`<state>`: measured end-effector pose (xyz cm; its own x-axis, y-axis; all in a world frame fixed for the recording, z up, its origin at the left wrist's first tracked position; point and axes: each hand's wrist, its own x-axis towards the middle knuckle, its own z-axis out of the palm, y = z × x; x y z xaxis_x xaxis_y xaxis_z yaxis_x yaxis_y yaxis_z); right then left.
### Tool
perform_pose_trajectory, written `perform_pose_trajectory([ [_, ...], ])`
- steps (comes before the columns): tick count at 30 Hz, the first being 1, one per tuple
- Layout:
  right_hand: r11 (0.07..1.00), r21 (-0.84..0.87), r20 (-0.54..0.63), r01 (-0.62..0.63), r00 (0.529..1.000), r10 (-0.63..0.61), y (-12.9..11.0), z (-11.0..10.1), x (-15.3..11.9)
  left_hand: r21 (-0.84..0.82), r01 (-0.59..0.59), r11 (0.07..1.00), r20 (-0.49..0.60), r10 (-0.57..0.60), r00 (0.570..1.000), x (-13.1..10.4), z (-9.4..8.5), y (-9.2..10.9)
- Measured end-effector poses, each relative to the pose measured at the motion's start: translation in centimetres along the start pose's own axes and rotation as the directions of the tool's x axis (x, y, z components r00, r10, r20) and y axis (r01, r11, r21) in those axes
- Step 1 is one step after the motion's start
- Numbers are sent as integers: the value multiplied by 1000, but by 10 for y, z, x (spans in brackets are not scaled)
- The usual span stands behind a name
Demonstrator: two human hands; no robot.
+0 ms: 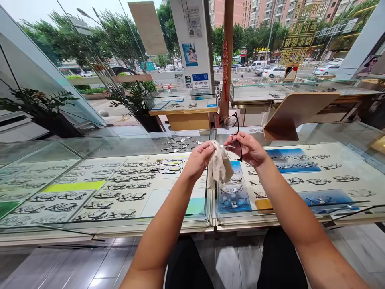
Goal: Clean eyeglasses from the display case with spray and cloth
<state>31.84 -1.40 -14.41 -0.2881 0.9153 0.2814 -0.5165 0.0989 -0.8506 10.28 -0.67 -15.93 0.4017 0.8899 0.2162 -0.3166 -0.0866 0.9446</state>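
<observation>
Pinched between the thumb and fingers of my left hand, a pale beige cloth hangs down over the seam between two glass cases. My right hand grips a pair of dark-rimmed glasses near the middle of the frame, one lens above the fingers and the other below. The glasses are held upright on their side, just right of the cloth. Both hands are close together above the glass tops.
Glass display cases with rows of glasses run across in front of me. A brown wooden stand rests on the right case. Beyond are a smaller display counter, potted plants and a wooden post.
</observation>
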Motion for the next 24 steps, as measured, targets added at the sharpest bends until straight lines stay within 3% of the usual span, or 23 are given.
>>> perform_pose_trajectory([
  [5,998,-56,-2,32,999,-32,1,4,-2,85,-14,996,6,14,1000,3,-4,-7],
  [11,996,-77,-39,50,998,-53,7,9,0,73,-88,993,51,84,995,3,-3,-10],
  [16,993,-80,-32,83,996,-86,13,18,1,14,1,1000,14,-2,1000,1,7,-15],
  [24,997,-28,-102,74,992,-77,17,29,-4,-58,73,996,66,-69,995,-8,22,-24],
])
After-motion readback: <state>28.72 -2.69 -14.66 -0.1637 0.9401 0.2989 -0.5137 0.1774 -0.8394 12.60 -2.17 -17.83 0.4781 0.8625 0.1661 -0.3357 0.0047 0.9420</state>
